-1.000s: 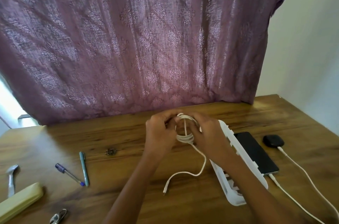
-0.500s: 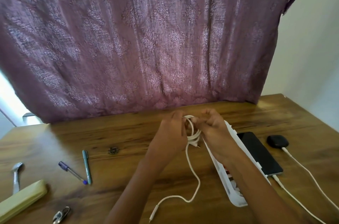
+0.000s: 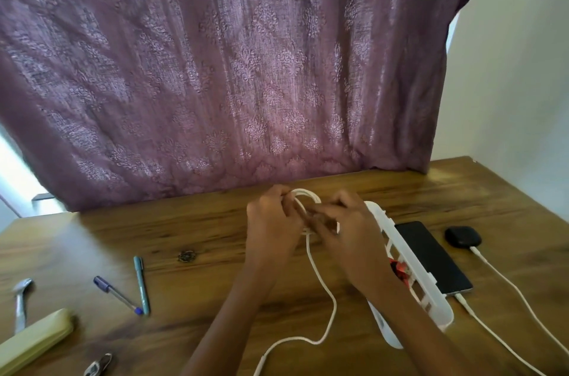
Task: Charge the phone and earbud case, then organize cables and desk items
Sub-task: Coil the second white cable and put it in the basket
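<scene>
Now, largest first: a patterned purple curtain (image 3: pixel 231 67) across the far side, and below it a wooden desk (image 3: pixel 477 190) under everything else. Right of centre, a long white tray (image 3: pixel 412 267) running near to far, with something red inside, too hidden to name. Just right of that, touching or nearly so, the dark phone (image 3: pixel 431 255), a white lead plugged into its near end; further right, the black earbud case (image 3: pixel 462 236) with its own white lead trailing off toward the near right edge. Charging, by the look of it, already seen to. At centre, the left hand (image 3: pixel 271 227) and right hand (image 3: pixel 348 237) close together around a coil of white cable (image 3: pixel 303 194), fingers curled narrow and pinched on the loops; exact grip of the right fingertips hidden behind the coil. Compared with a second ago, less cable slack on the desk nearer the hands, the free tail now hanging lower and running off the near edge of view, plug end barely visible. Probably means winding well along, only the tail left to wrap or tuck. Off to the left, still untidied: a yellow case (image 3: pixel 34 341), a spoon (image 3: pixel 21 301), a green pen (image 3: pixel 141 284), a blue pen (image 3: pixel 117 294), and a small metal clip (image 3: pixel 98 365) at the near edge.
</scene>
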`<state>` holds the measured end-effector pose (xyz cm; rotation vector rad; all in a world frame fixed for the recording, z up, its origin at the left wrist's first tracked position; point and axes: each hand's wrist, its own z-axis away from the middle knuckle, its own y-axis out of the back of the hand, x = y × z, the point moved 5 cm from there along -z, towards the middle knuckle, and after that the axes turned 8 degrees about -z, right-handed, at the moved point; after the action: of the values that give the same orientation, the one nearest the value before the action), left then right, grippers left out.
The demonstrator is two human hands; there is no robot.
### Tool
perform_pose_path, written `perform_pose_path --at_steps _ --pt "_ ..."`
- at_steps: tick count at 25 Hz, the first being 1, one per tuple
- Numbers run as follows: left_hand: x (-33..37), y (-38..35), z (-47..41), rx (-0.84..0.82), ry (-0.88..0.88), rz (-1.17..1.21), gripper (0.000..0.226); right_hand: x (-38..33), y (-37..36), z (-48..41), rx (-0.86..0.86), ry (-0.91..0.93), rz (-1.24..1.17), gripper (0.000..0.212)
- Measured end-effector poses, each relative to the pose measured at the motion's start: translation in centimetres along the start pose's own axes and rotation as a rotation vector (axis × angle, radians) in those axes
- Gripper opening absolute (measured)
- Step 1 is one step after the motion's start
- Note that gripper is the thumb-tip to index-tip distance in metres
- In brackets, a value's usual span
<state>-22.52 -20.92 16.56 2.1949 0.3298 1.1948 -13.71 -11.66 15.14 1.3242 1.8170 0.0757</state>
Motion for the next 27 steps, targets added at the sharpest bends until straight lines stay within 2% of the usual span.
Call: perform_pose_path --at_steps 3,7,10,12,14,16,20,22,27 --pt "-0.1 -0.5 0.4 -0.041 0.059 0.064 0.018 0.6 -1.2 -0.4 -0.085 -0.123 0.013 0.025" --pt "-0.3 -0.7 0.3 -0.071 0.021 0.132 0.018 0.8 -0.4 -1.2 -0.072 -0.215 -0.180 0.007" --pt "-0.2 0.0 0.4 -0.039 -0.081 0.096 0.022 1.0 -0.4 -1.8 -0.189 -0.376 -0.325 0.016" --pt "-0.1 0.7 0.4 0.045 -0.228 0.036 0.029 1.3 -0.7 -1.7 -0.273 -0.606 -0.591 0.025" --pt "0.0 0.5 0.4 0.070 -0.407 -0.057 0.037 1.4 -0.8 -1.6 -0.336 -0.778 -0.839 0.021" --pt "0.0 0.3 0.3 0.080 -0.462 -0.100 0.038 1.1 -0.5 -1.9 -0.351 -0.789 -0.939 0.013" --pt "0.4 1.2 0.0 0.185 -0.380 -0.051 0.029 0.4 0.5 -2.4 -0.221 -0.658 -1.064 0.024" --pt "0.7 1.5 -0.4 0.176 -0.371 -0.023 0.028 -0.1 1.3 -2.6 -0.218 -0.598 -1.081 0.030" --pt "0.9 1.9 -0.3 0.167 -0.455 -0.093 0.032 -0.9 2.3 -2.6 -0.124 -0.459 -0.794 0.035"
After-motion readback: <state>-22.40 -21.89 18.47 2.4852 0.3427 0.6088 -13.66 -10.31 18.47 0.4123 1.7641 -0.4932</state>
